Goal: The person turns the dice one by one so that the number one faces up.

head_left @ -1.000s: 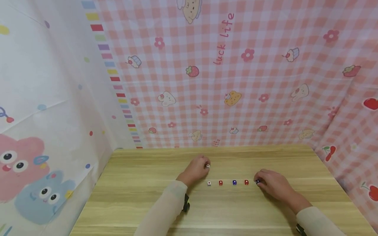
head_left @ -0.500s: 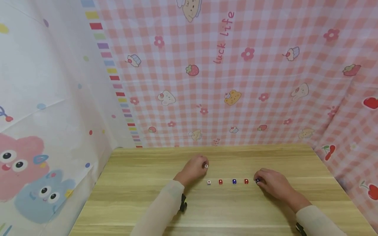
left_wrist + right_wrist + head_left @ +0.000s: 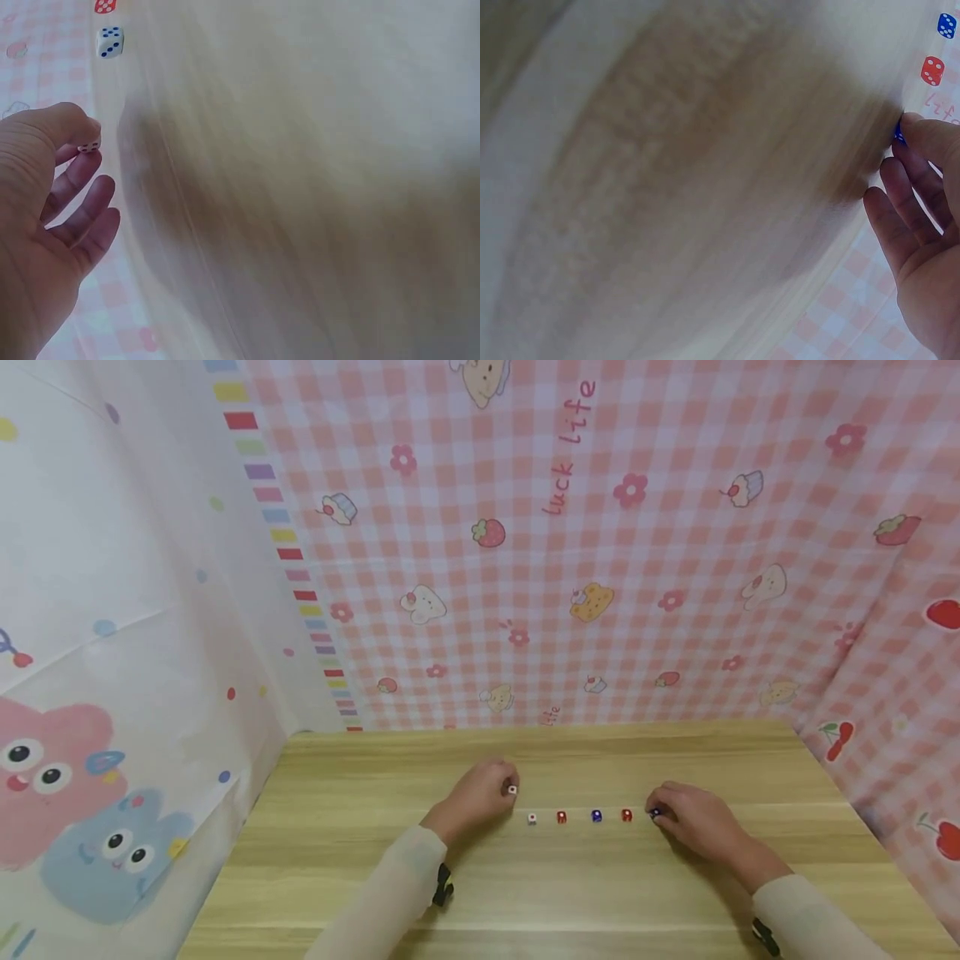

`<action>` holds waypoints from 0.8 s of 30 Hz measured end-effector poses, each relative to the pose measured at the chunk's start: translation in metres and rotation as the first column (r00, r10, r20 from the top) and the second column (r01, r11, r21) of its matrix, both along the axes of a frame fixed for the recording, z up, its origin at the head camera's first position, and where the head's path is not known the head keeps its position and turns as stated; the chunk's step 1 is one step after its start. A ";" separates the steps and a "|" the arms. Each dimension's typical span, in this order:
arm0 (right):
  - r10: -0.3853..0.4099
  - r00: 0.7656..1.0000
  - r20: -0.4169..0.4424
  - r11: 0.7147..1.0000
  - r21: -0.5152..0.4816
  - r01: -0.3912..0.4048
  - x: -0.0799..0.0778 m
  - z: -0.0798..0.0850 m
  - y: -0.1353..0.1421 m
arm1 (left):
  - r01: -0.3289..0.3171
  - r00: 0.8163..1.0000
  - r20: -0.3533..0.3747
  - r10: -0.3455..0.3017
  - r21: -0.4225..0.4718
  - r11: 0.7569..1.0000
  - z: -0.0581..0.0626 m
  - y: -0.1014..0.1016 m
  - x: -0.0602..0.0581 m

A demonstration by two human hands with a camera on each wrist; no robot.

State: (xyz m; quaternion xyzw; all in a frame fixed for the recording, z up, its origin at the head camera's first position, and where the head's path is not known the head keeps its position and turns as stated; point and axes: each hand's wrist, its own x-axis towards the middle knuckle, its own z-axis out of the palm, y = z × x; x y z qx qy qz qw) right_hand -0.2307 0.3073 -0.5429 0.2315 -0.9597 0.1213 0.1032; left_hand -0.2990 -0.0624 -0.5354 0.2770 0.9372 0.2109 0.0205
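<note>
My left hand (image 3: 482,795) pinches a white die (image 3: 512,790) between thumb and forefinger, a little left of and behind the row's left end. In the left wrist view that die (image 3: 89,145) shows dark pips under the thumb tip. At the right end of the row, my right hand (image 3: 696,817) pinches a blue die (image 3: 656,812), mostly covered by its fingertips. Between the hands several dice form a line: a white die (image 3: 532,819), a red die (image 3: 562,817), a blue die (image 3: 597,816) and another red die (image 3: 627,815).
The dice stand on a wood-grain table (image 3: 570,893). Behind it hangs a pink checked cloth (image 3: 450,560), with a white printed cloth (image 3: 150,677) along the left side. Dark straps (image 3: 443,887) sit on both wrists.
My left hand has drawn back left and slightly toward me with the white die, away from the row. My right hand stays on the blue die; the head view has tilted slightly.
</note>
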 end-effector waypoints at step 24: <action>0.010 1.000 -0.022 1.000 -0.009 -0.010 0.001 0.002 0.000 | 0.109 0.991 -0.068 -0.117 -0.104 0.989 -0.007 -0.015 0.026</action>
